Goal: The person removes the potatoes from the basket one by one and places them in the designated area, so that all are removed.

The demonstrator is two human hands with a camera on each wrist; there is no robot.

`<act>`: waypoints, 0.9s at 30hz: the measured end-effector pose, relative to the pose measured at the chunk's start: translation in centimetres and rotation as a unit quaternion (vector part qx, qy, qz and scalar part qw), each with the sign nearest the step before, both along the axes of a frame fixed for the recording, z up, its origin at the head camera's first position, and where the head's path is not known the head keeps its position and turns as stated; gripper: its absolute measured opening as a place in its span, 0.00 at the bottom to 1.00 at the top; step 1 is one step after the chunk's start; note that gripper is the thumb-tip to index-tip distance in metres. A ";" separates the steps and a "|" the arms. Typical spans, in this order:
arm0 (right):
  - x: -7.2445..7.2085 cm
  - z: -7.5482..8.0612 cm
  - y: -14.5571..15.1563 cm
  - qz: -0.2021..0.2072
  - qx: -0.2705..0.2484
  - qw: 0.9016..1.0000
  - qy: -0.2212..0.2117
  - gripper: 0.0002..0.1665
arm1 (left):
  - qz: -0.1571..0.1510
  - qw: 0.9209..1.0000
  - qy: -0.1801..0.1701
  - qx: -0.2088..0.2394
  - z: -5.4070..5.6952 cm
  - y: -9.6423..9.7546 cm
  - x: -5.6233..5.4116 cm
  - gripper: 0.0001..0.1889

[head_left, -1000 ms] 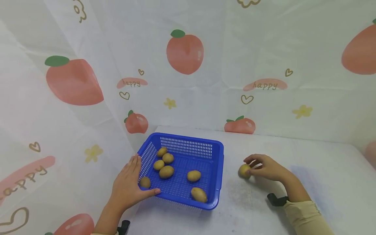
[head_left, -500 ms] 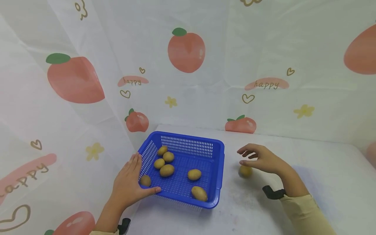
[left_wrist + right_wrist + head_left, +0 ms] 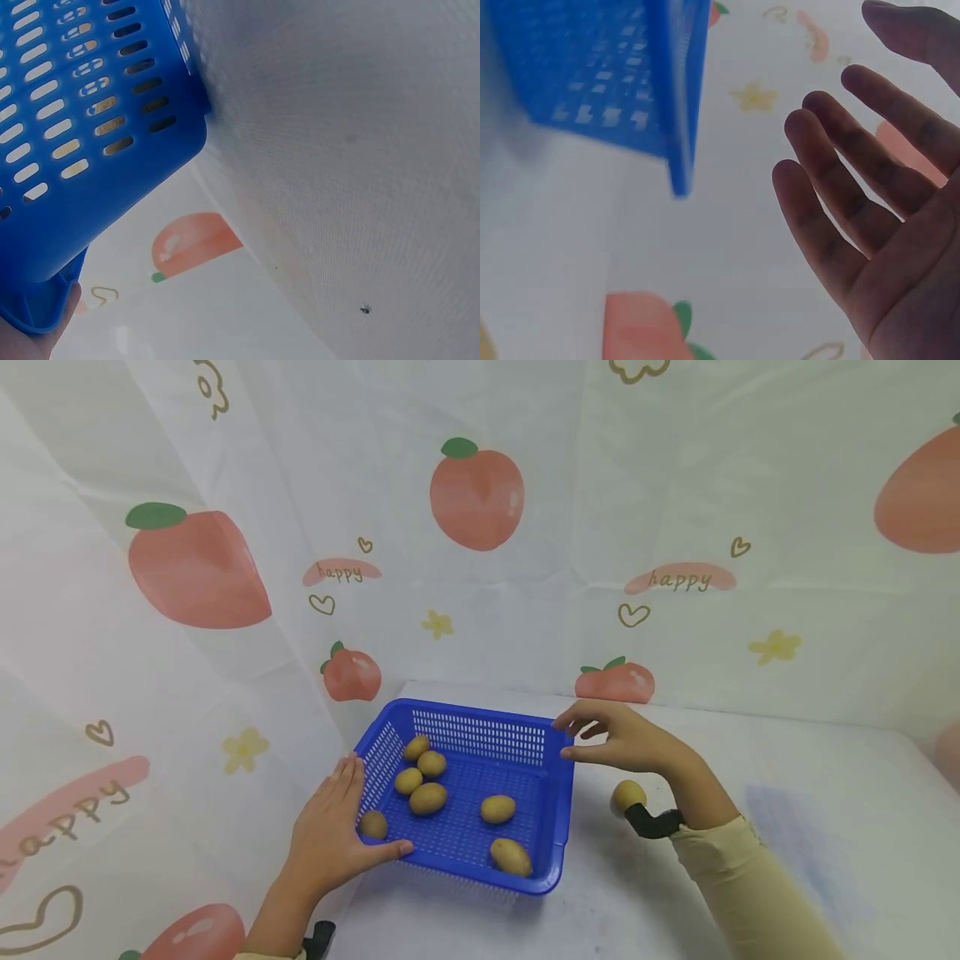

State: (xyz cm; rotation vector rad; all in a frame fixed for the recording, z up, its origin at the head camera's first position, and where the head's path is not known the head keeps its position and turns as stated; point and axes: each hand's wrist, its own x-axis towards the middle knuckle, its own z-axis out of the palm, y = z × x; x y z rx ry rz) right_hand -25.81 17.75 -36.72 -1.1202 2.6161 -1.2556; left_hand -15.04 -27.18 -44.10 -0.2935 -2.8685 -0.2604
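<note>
A blue plastic basket (image 3: 557, 827) with slotted walls holds several potatoes (image 3: 427, 798). My left hand (image 3: 322, 839) rests on its near left corner, fingers straight along the left rim and thumb stretched over the front rim. In the left wrist view the basket wall (image 3: 112, 180) rises close by, with part of the hand at the rim. My right hand (image 3: 618, 737) hovers at the basket's far right corner, holding nothing; the right wrist view shows its fingers (image 3: 817, 165) spread apart from the basket (image 3: 676, 112). One potato (image 3: 627, 795) lies on the table, right of the basket.
The white table (image 3: 750, 760) meets a white printed curtain (image 3: 555, 527) at the back and left. Black wrist mounts (image 3: 652, 821) sit on both wrists; the right one partly overlaps the loose potato in the head view.
My right hand has let go of the potato on the table, lifted, and moved left and away to the basket's far right corner. The left hand and basket have stayed in place.
</note>
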 end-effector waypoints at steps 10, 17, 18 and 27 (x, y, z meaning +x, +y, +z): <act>-1.4 2.3 -5.0 0.074 0.012 0.996 -0.038 0.22 | 0.001 1.000 0.003 -0.004 -0.2 -0.1 0.0 0.78; -2.9 3.2 -9.6 0.121 0.045 0.991 -0.044 0.22 | -0.002 1.000 0.004 -0.003 0.0 0.0 0.0 0.77; -3.0 3.2 -10.2 0.125 0.048 0.990 -0.046 0.22 | -0.002 1.000 0.004 -0.004 0.0 0.0 0.0 0.77; -3.5 1.6 -14.2 0.149 0.092 0.982 -0.075 0.22 | 0.002 1.000 0.000 -0.004 0.1 0.1 0.1 0.77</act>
